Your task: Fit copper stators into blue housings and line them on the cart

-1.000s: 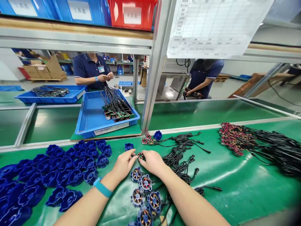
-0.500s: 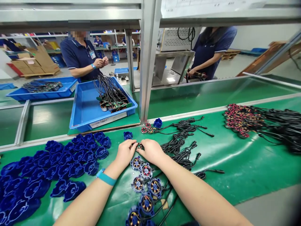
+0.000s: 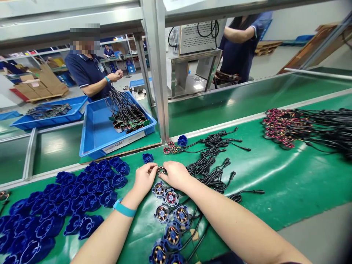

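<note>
A small round motor stator [image 3: 161, 170] with copper windings sits between my fingertips over the green mat. My left hand [image 3: 144, 179], with a teal band at the wrist, pinches its left edge. From the right, my right hand [image 3: 176, 175] grips the other edge, its fingers partly hiding the part. Just beyond my left hand lies a single blue plastic housing [image 3: 147, 158]. Nearer to me are several blue housings with wound stators [image 3: 171, 198] inside, their black cables running right. Loose stators [image 3: 167, 150] and another blue housing [image 3: 182, 140] lie past my right hand.
Many blue housings [image 3: 79, 190] cover the mat at left. Bundled black cables [image 3: 211, 161] lie at right, with a heap of wired stators [image 3: 283, 126] farther off. A blue tray [image 3: 95, 128] stands behind a metal post [image 3: 155, 73]. Two co-workers stand across the bench.
The view has shifted and tilted slightly. Both hands still hold the stator, whose windings now show more fully. The co-worker at right has raised an arm.
</note>
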The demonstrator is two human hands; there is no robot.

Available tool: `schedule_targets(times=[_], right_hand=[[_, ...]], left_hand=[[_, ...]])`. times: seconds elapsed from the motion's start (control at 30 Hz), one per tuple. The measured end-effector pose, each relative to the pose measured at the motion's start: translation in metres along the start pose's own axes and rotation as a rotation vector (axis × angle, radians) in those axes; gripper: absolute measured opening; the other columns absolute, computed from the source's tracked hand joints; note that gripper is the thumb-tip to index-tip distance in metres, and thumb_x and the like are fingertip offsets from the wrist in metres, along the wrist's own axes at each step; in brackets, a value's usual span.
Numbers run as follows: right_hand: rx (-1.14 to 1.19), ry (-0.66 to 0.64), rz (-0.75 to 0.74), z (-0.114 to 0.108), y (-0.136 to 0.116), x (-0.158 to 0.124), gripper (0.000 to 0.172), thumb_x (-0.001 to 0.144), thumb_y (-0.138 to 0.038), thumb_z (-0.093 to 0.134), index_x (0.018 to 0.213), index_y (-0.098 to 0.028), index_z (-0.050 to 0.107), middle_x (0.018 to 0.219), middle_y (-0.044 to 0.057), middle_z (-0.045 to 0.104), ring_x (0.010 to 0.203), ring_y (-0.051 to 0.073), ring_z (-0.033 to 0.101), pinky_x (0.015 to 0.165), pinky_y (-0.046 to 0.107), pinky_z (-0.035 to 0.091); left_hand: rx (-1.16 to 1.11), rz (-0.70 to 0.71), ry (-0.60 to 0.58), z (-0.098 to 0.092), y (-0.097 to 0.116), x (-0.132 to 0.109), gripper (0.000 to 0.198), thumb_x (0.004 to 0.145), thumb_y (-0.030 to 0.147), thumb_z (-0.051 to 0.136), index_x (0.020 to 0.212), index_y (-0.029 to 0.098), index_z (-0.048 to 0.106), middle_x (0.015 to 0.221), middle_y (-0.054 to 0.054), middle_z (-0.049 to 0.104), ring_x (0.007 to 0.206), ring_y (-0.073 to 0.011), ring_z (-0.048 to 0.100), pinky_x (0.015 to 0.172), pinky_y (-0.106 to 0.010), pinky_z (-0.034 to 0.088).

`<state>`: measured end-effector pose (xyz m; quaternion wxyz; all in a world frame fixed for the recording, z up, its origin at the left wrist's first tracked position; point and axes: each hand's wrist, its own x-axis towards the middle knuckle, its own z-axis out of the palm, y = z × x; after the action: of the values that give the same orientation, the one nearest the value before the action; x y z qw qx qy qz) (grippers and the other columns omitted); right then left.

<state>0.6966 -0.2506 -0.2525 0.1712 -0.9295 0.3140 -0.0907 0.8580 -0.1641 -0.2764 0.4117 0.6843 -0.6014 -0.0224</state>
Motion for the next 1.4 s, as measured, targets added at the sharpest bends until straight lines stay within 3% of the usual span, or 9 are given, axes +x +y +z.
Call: schedule_targets(times=[0.2, 0.5, 0.87, 0.97, 1.03, 1.13, 1.2, 1.3, 1.4], right_hand=[[0.025, -0.003, -0.004, -0.004, -0.001, 0.0, 0.033, 0.093, -0.047, 0.064, 0.105, -0.017, 0.067, 0.105, 0.012, 0.073, 0.098, 0.027, 0.07, 0.08, 0.033, 0.05], [0.034, -0.012, -0.004, -0.004, 0.0, -0.001, 0.031, 0.093, -0.046, 0.063, 0.105, -0.017, 0.067, 0.105, 0.012, 0.073, 0.098, 0.027, 0.07, 0.082, 0.034, 0.051], [0.016, 0.009, -0.022, -0.005, -0.002, -0.003, 0.032, 0.092, -0.045, 0.062, 0.106, -0.017, 0.067, 0.102, 0.011, 0.074, 0.094, 0.026, 0.07, 0.078, 0.033, 0.051], [0.019, 0.006, -0.009, -0.004, -0.002, -0.004, 0.03, 0.093, -0.046, 0.062, 0.103, -0.018, 0.067, 0.102, 0.011, 0.073, 0.095, 0.025, 0.07, 0.078, 0.032, 0.05], [0.016, 0.002, 0.003, -0.003, -0.002, -0.004, 0.031, 0.092, -0.048, 0.064, 0.101, -0.018, 0.066, 0.102, 0.011, 0.072, 0.095, 0.025, 0.069, 0.079, 0.032, 0.049], [0.014, 0.012, 0.01, -0.003, -0.002, -0.004, 0.031, 0.091, -0.048, 0.066, 0.101, -0.019, 0.065, 0.102, 0.009, 0.071, 0.095, 0.025, 0.069, 0.079, 0.032, 0.049], [0.022, 0.016, 0.009, -0.002, -0.003, -0.003, 0.029, 0.092, -0.047, 0.066, 0.102, -0.019, 0.064, 0.103, 0.009, 0.07, 0.095, 0.024, 0.068, 0.079, 0.032, 0.048], [0.038, 0.014, 0.007, -0.002, -0.002, -0.003, 0.027, 0.092, -0.045, 0.066, 0.103, -0.02, 0.064, 0.103, 0.008, 0.07, 0.094, 0.023, 0.068, 0.079, 0.031, 0.048], [0.094, 0.066, 0.013, -0.002, -0.001, -0.003, 0.023, 0.093, -0.04, 0.064, 0.103, -0.02, 0.066, 0.102, 0.007, 0.07, 0.092, 0.022, 0.067, 0.08, 0.031, 0.048]], left_hand=[[0.128, 0.309, -0.006, -0.003, -0.005, -0.003, 0.019, 0.098, 0.025, 0.058, 0.104, 0.02, 0.076, 0.098, -0.007, 0.079, 0.089, -0.019, 0.075, 0.084, -0.033, 0.063], [0.201, 0.343, -0.048, 0.0, -0.005, -0.003, 0.025, 0.101, 0.025, 0.052, 0.105, 0.02, 0.075, 0.097, -0.007, 0.078, 0.089, -0.0195, 0.075, 0.083, -0.035, 0.064], [0.092, 0.215, -0.121, -0.002, 0.002, 0.001, 0.02, 0.098, 0.025, 0.055, 0.091, 0.022, 0.074, 0.09, -0.003, 0.077, 0.082, -0.0181, 0.073, 0.076, -0.031, 0.061], [0.095, 0.194, -0.039, -0.008, 0.004, -0.003, 0.016, 0.097, 0.028, 0.059, 0.103, 0.022, 0.072, 0.089, -0.004, 0.074, 0.076, -0.0167, 0.07, 0.074, -0.031, 0.06], [0.146, 0.169, 0.096, -0.015, 0.002, -0.002, 0.028, 0.096, 0.031, 0.061, 0.121, 0.02, 0.067, 0.098, -0.007, 0.072, 0.084, -0.0191, 0.069, 0.081, -0.035, 0.06], [0.245, 0.115, 0.226, -0.023, -0.012, 0.005, 0.061, 0.09, 0.035, 0.068, 0.146, 0.019, 0.048, 0.134, -0.016, 0.06, 0.126, -0.0306, 0.058, 0.108, -0.05, 0.05], [0.25, 0.074, 0.173, -0.023, -0.025, 0.01, 0.075, 0.085, 0.035, 0.072, 0.151, 0.02, 0.04, 0.147, -0.018, 0.053, 0.137, -0.0339, 0.05, 0.114, -0.054, 0.044], [0.21, 0.014, 0.046, -0.019, -0.039, 0.013, 0.063, 0.086, 0.034, 0.071, 0.144, 0.022, 0.049, 0.135, -0.014, 0.064, 0.124, -0.0313, 0.062, 0.107, -0.053, 0.05], [0.193, -0.016, 0.026, -0.014, -0.041, 0.009, 0.054, 0.086, 0.033, 0.072, 0.136, 0.022, 0.054, 0.128, -0.012, 0.069, 0.118, -0.0303, 0.066, 0.103, -0.051, 0.053]])
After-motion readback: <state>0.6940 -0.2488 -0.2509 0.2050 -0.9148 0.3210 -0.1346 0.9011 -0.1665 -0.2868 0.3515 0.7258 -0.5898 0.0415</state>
